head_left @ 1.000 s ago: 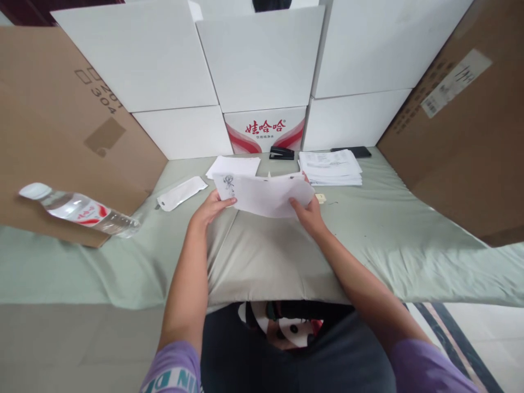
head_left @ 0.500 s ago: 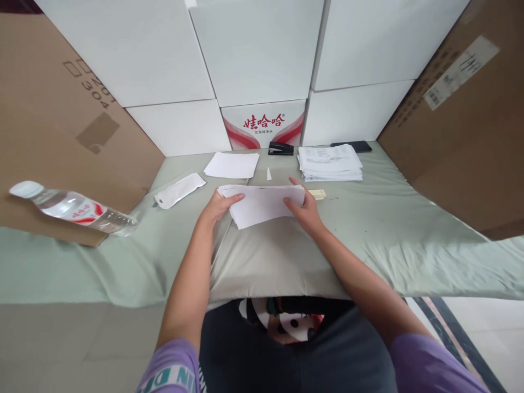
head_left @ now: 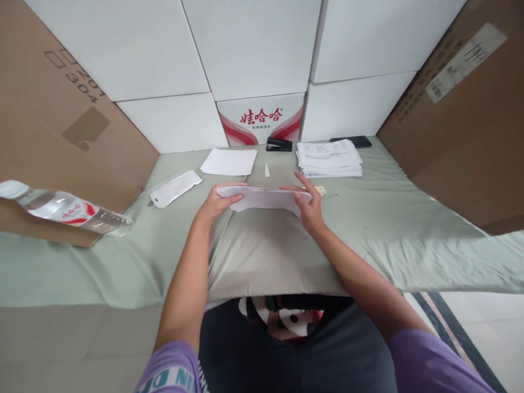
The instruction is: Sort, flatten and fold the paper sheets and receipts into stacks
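Both my hands hold a thin bundle of white paper sheets [head_left: 262, 197] just above the green cloth-covered table [head_left: 388, 229]. My left hand [head_left: 215, 203] pinches the bundle's left end, thumb on top. At the right end my right hand [head_left: 309, 204] grips it, fingers over the far edge. The sheets lie nearly flat and edge-on to me, so any print on them is hidden.
A stack of printed papers [head_left: 329, 158], a black stapler [head_left: 279, 144] and a dark phone [head_left: 354, 141] lie at the back. White sheets [head_left: 229, 161] and a white pouch [head_left: 176, 187] lie left of centre. A water bottle [head_left: 65, 207] rests at left. Cardboard and white boxes wall the table.
The sheets were held upright with a drawing facing me; they have tipped down to nearly flat and moved closer to the table. Both hands kept their grip.
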